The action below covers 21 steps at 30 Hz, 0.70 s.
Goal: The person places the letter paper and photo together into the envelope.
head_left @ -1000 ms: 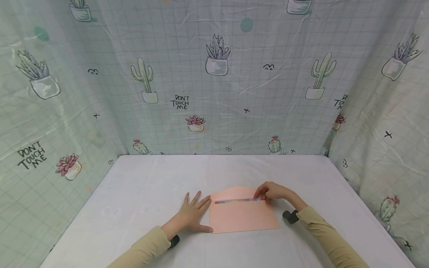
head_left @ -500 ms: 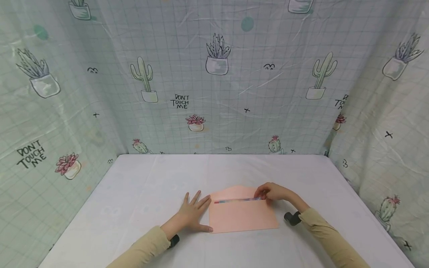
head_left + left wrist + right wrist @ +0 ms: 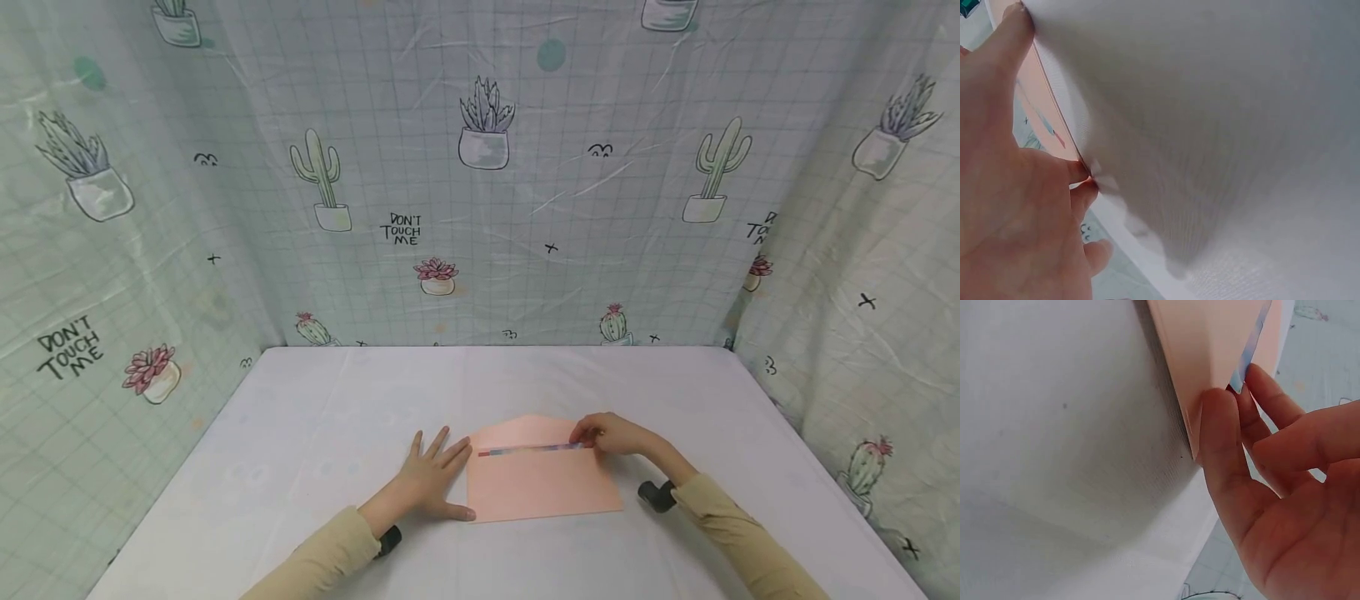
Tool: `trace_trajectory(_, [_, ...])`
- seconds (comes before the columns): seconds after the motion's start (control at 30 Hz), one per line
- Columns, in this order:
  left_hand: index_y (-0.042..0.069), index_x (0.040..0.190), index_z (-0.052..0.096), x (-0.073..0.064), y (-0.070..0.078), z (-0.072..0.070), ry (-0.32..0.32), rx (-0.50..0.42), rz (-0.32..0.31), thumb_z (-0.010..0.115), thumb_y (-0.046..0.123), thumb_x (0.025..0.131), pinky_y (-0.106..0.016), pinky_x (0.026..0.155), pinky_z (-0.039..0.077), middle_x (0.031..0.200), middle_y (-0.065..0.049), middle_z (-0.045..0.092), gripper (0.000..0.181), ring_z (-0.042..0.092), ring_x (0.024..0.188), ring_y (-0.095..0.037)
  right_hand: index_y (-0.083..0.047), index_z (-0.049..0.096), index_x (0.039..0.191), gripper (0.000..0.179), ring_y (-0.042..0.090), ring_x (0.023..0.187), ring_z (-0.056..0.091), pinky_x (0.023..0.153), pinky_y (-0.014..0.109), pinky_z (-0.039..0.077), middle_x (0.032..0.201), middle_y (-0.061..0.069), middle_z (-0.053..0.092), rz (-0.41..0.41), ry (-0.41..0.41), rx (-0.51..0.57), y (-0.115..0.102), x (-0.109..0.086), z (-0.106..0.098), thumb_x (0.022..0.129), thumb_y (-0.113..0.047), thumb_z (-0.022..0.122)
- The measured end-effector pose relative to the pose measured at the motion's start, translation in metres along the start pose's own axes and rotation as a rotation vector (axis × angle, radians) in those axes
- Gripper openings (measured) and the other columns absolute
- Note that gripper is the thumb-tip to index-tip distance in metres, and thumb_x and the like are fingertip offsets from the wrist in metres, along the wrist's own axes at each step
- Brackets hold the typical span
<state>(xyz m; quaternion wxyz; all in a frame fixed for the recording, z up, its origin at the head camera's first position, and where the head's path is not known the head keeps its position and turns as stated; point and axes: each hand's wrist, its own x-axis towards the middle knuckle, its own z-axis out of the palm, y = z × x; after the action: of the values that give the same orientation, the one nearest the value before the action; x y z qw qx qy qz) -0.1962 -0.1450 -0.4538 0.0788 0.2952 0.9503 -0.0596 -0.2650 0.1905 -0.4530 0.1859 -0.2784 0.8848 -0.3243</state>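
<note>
A peach paper envelope (image 3: pixel 543 485) lies on the table with its flap (image 3: pixel 525 429) unfolded away from me. Above its front panel shows a thin multicoloured strip of a card (image 3: pixel 517 451); the rest of the card is hidden inside. My left hand (image 3: pixel 429 483) spreads its fingers along the envelope's left edge, thumb at the near corner. At the opening's right end my right hand (image 3: pixel 617 433) pinches the card. In the right wrist view the thumb (image 3: pixel 1219 425) lies on the envelope's front and the fingers stand behind the card's end.
The white-covered table (image 3: pixel 360 392) extends around the envelope. A curtain (image 3: pixel 480 217) printed with potted cacti hangs behind and on both sides. Dark wrist cameras (image 3: pixel 656 496) sit by both forearms.
My right hand has dropped very slightly towards me, still at the card's right end. The left hand stays put, and the card strip looks much the same.
</note>
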Motion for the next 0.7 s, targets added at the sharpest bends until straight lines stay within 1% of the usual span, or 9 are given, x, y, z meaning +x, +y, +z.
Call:
trace_trajectory(0.2, [0.011, 0.140, 0.028, 0.0007, 0.0000, 0.0013, 0.012, -0.004, 0.003, 0.048, 0.072, 0.070, -0.063, 0.103, 0.015, 0.148, -0.003, 0.025, 0.095, 0.015, 0.137, -0.034, 0.000, 0.060, 0.100, 0.046, 0.018, 0.083, 0.054, 0.070, 0.023, 0.045, 0.098, 0.011, 0.062, -0.008, 0.018, -0.044, 0.0006, -0.0043, 0.0032, 0.066, 0.016, 0.035])
trace_trajectory(0.5, [0.010, 0.139, 0.029, 0.0011, 0.0003, 0.0031, 0.039, 0.012, 0.015, 0.048, 0.072, 0.071, -0.062, 0.103, 0.017, 0.147, -0.004, 0.026, 0.094, 0.016, 0.137, -0.034, -0.001, 0.054, 0.103, 0.049, 0.019, 0.087, 0.053, 0.074, 0.024, 0.046, 0.102, 0.011, 0.060, -0.052, 0.009, -0.042, 0.0054, -0.0067, 0.0060, 0.063, 0.018, 0.033])
trace_trajectory(0.6, [0.009, 0.139, 0.030, 0.0006, 0.0000, 0.0022, 0.046, 0.006, 0.022, 0.048, 0.072, 0.071, -0.063, 0.103, 0.017, 0.147, -0.005, 0.027, 0.094, 0.017, 0.136, -0.035, -0.002, 0.053, 0.105, 0.048, 0.021, 0.090, 0.054, 0.077, 0.027, 0.047, 0.103, 0.012, 0.060, -0.060, 0.012, -0.029, 0.0069, -0.0074, 0.0045, 0.066, 0.017, 0.034])
trace_trajectory(0.7, [0.008, 0.139, 0.030, 0.0006, -0.0005, 0.0033, 0.053, -0.013, 0.033, 0.049, 0.070, 0.071, -0.063, 0.103, 0.017, 0.147, -0.006, 0.027, 0.093, 0.017, 0.136, -0.035, -0.001, 0.053, 0.108, 0.041, 0.024, 0.093, 0.056, 0.081, 0.033, 0.048, 0.105, 0.013, 0.061, -0.063, 0.019, -0.021, 0.0078, -0.0098, 0.0020, 0.073, 0.014, 0.038])
